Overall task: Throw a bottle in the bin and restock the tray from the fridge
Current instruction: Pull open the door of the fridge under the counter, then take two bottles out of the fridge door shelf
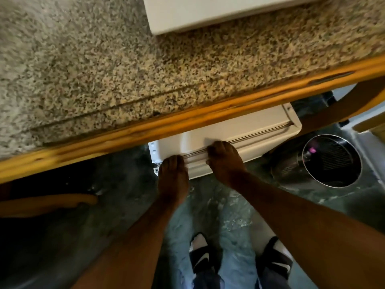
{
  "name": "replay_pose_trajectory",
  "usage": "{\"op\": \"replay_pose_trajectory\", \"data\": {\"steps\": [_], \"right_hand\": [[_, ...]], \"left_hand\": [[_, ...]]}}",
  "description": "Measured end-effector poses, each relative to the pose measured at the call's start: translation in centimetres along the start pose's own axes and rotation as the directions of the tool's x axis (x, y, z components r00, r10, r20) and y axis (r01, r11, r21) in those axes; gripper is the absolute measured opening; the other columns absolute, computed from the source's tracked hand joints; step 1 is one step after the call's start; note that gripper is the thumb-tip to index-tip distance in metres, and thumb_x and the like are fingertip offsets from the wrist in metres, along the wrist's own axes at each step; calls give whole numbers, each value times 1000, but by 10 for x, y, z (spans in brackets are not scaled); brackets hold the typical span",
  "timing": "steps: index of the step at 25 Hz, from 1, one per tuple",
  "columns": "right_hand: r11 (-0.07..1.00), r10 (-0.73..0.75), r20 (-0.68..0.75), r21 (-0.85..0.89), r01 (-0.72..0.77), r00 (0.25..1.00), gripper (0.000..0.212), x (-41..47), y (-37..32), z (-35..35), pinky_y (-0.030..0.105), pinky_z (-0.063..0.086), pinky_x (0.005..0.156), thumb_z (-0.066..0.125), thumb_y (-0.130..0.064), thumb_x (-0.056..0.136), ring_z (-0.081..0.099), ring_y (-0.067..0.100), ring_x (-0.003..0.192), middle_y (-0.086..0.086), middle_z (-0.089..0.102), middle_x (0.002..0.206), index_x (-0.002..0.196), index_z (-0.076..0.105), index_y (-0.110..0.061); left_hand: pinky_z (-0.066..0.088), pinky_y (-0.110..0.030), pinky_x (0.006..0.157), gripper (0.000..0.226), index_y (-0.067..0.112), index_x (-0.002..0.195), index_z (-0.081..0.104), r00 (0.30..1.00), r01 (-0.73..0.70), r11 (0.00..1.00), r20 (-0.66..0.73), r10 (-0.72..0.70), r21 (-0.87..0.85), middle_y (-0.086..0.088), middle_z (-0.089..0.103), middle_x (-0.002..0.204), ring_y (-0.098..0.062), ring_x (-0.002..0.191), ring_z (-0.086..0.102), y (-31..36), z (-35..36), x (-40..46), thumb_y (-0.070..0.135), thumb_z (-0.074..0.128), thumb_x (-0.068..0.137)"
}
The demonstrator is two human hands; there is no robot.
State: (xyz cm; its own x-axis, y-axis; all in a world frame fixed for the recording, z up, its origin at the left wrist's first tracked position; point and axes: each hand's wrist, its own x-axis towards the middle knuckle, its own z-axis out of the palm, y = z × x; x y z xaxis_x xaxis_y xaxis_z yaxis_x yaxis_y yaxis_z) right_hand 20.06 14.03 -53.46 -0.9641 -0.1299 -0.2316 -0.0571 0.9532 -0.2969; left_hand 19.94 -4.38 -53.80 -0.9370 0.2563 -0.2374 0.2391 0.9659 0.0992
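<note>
Currently, both hands rest on the top edge of the white fridge door (pixel 239 130), which projects from beneath the speckled granite counter (pixel 104 76) with its orange wooden edge (pixel 187 119). The left hand (pixel 173 176) lies near the door's hinge corner, fingers curled down over the edge. The right hand (pixel 226 161) sits just beside it, fingers bent over the edge against the thin metal rail (pixel 260 132) on the door's inner face. Neither hand carries a bottle. The metal bin (pixel 331 161) stands on the dark floor to the right of the door, its round mouth facing up; its contents cannot be identified. A white object (pixel 208 13) sits on the counter at the top. Two feet in black-and-white sandals (pixel 200 257) stand below.
</note>
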Motion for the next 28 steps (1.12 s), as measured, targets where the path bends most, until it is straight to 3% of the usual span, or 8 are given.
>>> {"op": "replay_pose_trajectory", "data": {"steps": [6,9,11,13,15,18,24,28], "right_hand": [[997,-50,-14,-56,49,999,47,-5,0,-3,45,39,103,51,-33,91,43,38,121,18,45,137,130,49,-7],[996,-81,-8,-49,80,997,45,-20,3,-5,47,40,103,55,-30,89,44,43,122,24,45,140,126,54,-5],[993,-111,-23,-39,110,994,40,-36,6,-3,49,46,97,57,-29,86,51,46,112,25,53,128,116,59,-3],[992,-128,-60,-24,127,990,38,-55,11,3,49,49,92,54,-32,85,54,42,105,21,58,116,110,60,-4],[990,-141,-151,7,143,979,36,-75,17,13,47,48,91,52,-34,88,54,38,102,18,61,107,105,62,-5],[988,-120,-269,59,141,956,34,-104,25,29,42,44,91,47,-34,94,53,35,98,15,62,97,95,65,-5],[999,-7,-360,33,21,933,30,-150,47,41,41,50,78,52,-25,93,58,31,78,10,61,74,70,64,-10],[970,234,-377,35,-239,896,21,-175,57,37,37,52,71,56,-29,88,61,30,76,10,66,79,84,66,-11]], "left_hand": [[46,-48,99,40,3,128,50,999,-27,1000,-34,26,-9,-19,58,124,-38,116,52,-2,3,-6,16,50,90],[56,-44,77,41,1,117,60,996,-61,997,-64,64,36,-18,66,111,-37,95,64,3,4,-24,14,69,79],[56,-41,71,45,1,113,62,996,-77,996,-49,80,51,-15,67,105,-32,90,64,8,11,-44,18,75,73],[54,-42,81,45,1,118,58,990,-139,990,-15,139,31,-16,63,111,-32,98,60,10,21,-64,23,68,80],[49,-39,89,45,5,123,53,965,-261,965,16,260,34,-14,62,115,-28,103,55,4,27,-85,28,52,84],[43,-29,83,36,15,111,55,908,-418,908,-44,417,-24,-7,65,99,-20,93,50,-2,25,-105,29,51,78],[50,-38,84,31,9,110,63,897,-437,894,-117,426,-99,-12,66,100,-30,92,62,19,30,-86,23,42,92],[55,-41,82,31,9,113,64,862,-504,863,-77,502,-15,-13,68,101,-33,91,64,61,30,-54,22,46,93]]}}
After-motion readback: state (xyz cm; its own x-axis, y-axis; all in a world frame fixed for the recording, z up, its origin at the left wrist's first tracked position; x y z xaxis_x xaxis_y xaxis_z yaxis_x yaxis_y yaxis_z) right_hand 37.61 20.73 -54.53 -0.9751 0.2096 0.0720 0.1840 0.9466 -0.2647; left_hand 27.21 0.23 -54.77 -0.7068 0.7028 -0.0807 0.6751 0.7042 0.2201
